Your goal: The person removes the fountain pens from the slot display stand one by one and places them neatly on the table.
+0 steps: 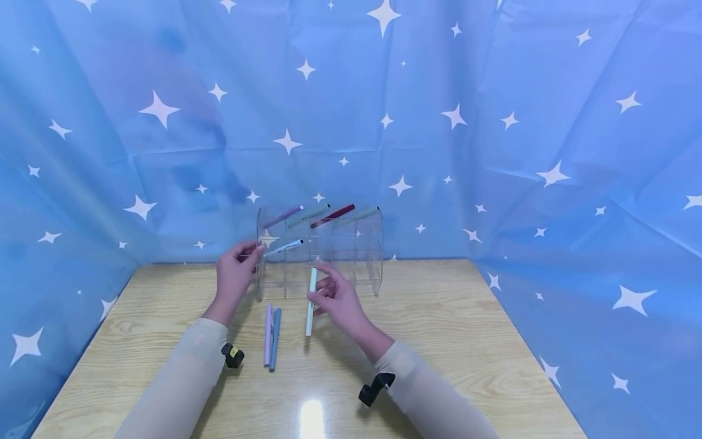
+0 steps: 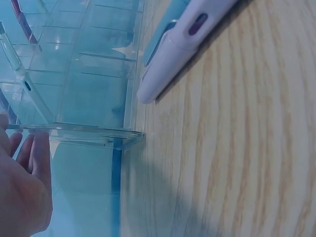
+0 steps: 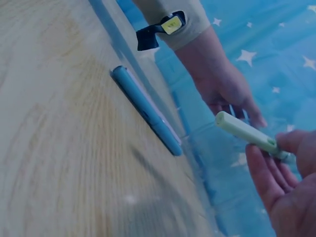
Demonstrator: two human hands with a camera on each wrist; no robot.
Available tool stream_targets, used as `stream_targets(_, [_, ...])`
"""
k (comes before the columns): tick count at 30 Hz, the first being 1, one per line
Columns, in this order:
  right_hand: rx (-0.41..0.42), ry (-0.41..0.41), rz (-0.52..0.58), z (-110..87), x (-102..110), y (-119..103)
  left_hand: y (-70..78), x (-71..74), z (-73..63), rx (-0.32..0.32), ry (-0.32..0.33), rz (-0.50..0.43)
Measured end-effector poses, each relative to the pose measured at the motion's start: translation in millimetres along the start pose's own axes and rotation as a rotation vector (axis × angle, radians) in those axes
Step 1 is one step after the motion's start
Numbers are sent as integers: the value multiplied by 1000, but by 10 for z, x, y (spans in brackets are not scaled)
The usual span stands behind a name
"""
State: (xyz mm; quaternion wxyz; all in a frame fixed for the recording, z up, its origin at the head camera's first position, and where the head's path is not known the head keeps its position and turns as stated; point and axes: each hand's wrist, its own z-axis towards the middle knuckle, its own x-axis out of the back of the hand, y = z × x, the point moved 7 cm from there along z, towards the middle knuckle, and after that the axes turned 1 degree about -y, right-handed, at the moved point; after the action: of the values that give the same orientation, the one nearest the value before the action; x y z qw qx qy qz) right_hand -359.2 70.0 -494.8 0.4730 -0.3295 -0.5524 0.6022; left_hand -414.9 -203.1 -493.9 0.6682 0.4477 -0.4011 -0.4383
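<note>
A clear acrylic pen rack (image 1: 378, 268) with open compartments stands at the back of the table. My left hand (image 1: 236, 274) holds its left side wall, thumb and fingers at the front edge. In front of the rack, my right hand (image 1: 340, 302) pinches a pale green pen (image 1: 311, 305) between thumb and fingers, raised off the table. In the right wrist view that pen (image 3: 247, 133) points away from the fingers. A light blue pen (image 1: 287, 246) leans in a lower left compartment. The top row holds a purple pen (image 1: 284, 216), a dark red pen (image 1: 333, 216) and two greenish ones.
On the table before the rack, a lilac pen (image 1: 268, 335) and a blue pen (image 1: 275, 341) lie side by side, between my forearms. A blue curtain (image 1: 439, 152) with white stars hangs right behind the wooden table (image 1: 439, 317).
</note>
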Motion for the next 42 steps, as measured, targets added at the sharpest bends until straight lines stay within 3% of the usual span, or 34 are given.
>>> stream_targets(16, [-132,-31,31,-92,-177,236,-61,-8,-24,33,1,5])
stream_targets(29, [-156,-58,46,-68,-287,329,11,-18,16,30,-9,-19])
stream_targets(42, [-231,-74,59,-91,-451,464,16,-5,7,25,5,-2])
